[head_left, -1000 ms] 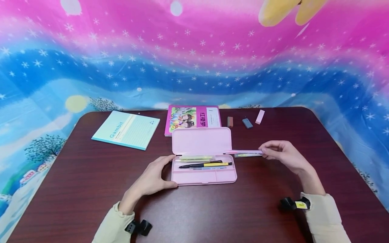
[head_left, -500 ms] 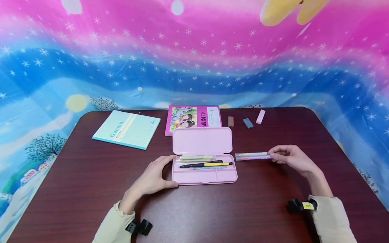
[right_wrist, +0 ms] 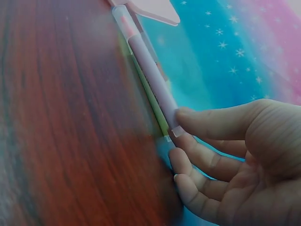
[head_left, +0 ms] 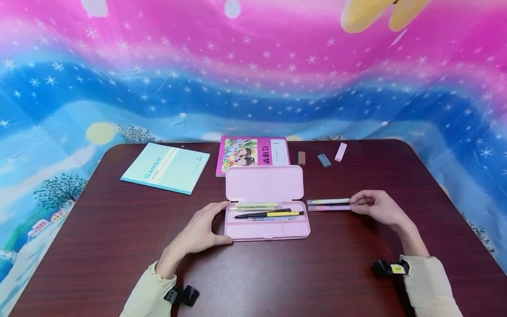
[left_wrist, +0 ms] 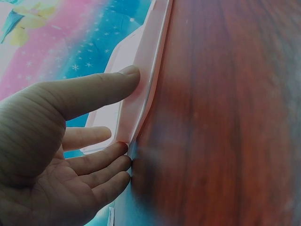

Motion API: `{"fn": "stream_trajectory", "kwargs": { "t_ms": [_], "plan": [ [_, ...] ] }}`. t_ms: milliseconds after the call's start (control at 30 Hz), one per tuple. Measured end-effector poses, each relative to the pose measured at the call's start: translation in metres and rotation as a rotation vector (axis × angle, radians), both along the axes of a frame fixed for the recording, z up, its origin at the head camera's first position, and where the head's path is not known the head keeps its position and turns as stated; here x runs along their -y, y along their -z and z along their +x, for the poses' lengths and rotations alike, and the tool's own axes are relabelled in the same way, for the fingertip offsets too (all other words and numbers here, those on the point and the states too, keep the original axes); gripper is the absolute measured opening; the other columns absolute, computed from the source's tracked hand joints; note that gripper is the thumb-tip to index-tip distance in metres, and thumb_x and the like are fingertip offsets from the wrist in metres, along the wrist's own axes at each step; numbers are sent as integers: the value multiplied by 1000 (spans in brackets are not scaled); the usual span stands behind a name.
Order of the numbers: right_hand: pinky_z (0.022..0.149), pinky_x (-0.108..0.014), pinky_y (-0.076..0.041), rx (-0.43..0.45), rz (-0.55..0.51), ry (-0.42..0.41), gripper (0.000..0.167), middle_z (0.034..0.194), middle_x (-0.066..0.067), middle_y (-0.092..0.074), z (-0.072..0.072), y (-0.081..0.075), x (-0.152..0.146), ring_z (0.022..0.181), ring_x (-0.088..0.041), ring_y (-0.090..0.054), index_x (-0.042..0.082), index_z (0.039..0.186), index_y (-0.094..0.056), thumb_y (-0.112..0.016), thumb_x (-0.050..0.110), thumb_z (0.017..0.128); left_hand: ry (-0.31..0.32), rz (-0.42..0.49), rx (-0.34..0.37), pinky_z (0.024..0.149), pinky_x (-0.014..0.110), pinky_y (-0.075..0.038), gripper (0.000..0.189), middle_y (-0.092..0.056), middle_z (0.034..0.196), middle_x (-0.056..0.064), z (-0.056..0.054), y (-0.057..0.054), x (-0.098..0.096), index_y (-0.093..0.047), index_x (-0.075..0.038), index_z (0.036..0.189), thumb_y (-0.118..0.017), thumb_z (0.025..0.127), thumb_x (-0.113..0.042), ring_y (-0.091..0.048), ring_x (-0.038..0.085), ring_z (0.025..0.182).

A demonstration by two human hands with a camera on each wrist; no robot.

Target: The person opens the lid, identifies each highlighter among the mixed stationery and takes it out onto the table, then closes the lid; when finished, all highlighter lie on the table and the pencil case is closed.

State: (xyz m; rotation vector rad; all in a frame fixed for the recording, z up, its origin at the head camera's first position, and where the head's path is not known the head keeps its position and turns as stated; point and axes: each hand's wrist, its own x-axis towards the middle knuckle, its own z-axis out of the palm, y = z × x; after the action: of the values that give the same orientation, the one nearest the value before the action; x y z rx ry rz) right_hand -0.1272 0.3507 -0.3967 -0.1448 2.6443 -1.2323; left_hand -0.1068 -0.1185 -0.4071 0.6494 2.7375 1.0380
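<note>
Two capped highlighters lie nearly parallel right of centre in the head view: a purple highlighter (head_left: 329,208) and, just above it, a yellow-green highlighter (head_left: 328,201). One pink pencil case (head_left: 253,232) stands open at the middle of the frame, its lid (head_left: 264,182) tilted back. In its tray are one black-and-yellow pen (head_left: 273,215), one bluish pen (head_left: 273,219) below it, and yellow highlighters (head_left: 255,206) along the back; the case blurs these too much for a sure count.

The left hand (head_left: 200,229) reaches in from the lower left, thumb at the case's near corner and fingers at its far side, spread wide and fairly straight, touching its left end. The right hand (head_left: 378,209) comes from the lower right, wrist bent toward the centre, pinching the purple highlighter's end between thumb and fingers.

Upper right of centre sit three small blocks: red-and-green (head_left: 302,158), blue-grey (head_left: 324,160) and pink (head_left: 340,152). Two books lie farther left: a Gambit notebook (head_left: 166,168) and a magenta picture-cover book (head_left: 253,152), partly behind the lid.
</note>
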Motion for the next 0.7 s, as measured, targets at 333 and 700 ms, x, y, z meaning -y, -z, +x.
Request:
{"fn": "stream_trajectory", "kwargs": {
  "t_ms": [333,700],
  "plan": [
    [68,-24,-50,-48,76,58,24,93,-11,-69,-1,2,6,80,-16,-63,-1,101,-66,-73,15,85,0,-4,1,102,52,-38,82,-51,135,14,0,1,0,-47,-3,139,-85,70,-28,-46,31,125],
    [67,-24,-49,-53,98,87,25,93,-11,-69,-1,4,6,78,-15,-63,-1,100,-67,-74,15,83,2,-4,-7,102,52,-38,82,-52,135,14,0,0,0,-47,-3,138,-85,70,-28,-47,31,125]
  ]
}}
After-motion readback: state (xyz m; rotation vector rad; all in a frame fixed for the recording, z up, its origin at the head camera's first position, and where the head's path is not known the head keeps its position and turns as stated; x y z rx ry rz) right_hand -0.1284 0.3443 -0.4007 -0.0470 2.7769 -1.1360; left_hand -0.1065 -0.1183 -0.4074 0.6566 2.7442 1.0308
